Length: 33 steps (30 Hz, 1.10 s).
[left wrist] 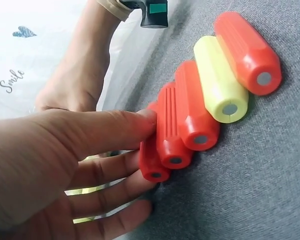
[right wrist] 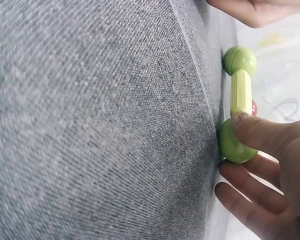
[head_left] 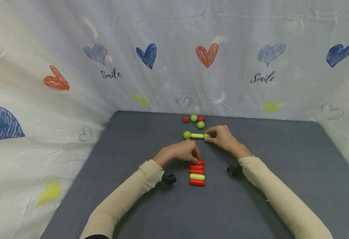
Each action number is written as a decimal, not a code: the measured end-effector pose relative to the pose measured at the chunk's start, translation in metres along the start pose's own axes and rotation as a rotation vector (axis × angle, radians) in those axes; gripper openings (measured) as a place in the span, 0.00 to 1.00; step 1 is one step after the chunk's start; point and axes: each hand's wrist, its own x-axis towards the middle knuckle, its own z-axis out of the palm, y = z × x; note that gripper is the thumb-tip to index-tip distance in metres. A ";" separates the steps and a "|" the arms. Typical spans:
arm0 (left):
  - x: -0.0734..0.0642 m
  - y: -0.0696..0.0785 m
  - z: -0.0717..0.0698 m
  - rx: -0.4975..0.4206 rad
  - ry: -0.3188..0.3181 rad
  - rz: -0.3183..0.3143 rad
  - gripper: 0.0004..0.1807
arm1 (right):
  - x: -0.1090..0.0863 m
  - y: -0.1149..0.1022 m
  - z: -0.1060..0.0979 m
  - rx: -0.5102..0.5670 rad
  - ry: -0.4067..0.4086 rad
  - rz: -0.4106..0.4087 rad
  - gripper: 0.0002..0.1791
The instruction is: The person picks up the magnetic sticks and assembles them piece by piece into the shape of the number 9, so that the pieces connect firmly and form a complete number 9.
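My left hand (head_left: 184, 151) pinches the farthest red magnetic rod (left wrist: 149, 167) of a row, thumb on one side and fingers on the other. Behind it in the row lie more red rods (head_left: 196, 171) and one yellow-green rod (head_left: 197, 177), side by side, with grey discs in their ends. At the right end of a dumbbell-like piece, my right hand (head_left: 223, 137) holds a green ball (right wrist: 234, 145) between thumb and fingers. A yellow-green rod (right wrist: 241, 90) joins that ball to another green ball (head_left: 187, 135) at the left end.
Beyond the dumbbell piece sit two red balls (head_left: 185, 119) and two green balls (head_left: 200, 124), near the far edge of the grey-covered table (head_left: 150, 126). A pale curtain (head_left: 174, 83) with printed hearts hangs behind and to the left.
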 end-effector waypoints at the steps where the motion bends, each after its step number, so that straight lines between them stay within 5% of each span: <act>1: 0.000 -0.001 0.000 -0.003 0.003 0.003 0.08 | 0.000 0.000 0.000 -0.002 -0.001 0.002 0.15; 12: -0.015 -0.022 0.003 -0.135 0.166 -0.022 0.03 | -0.001 -0.003 0.000 -0.006 -0.005 0.012 0.17; 22: -0.031 -0.029 -0.001 -0.126 0.523 -0.350 0.10 | -0.001 -0.002 0.000 -0.005 -0.016 0.011 0.17; 33: -0.020 -0.026 0.006 -0.081 0.752 -0.508 0.25 | 0.000 -0.003 0.002 -0.003 -0.004 0.014 0.17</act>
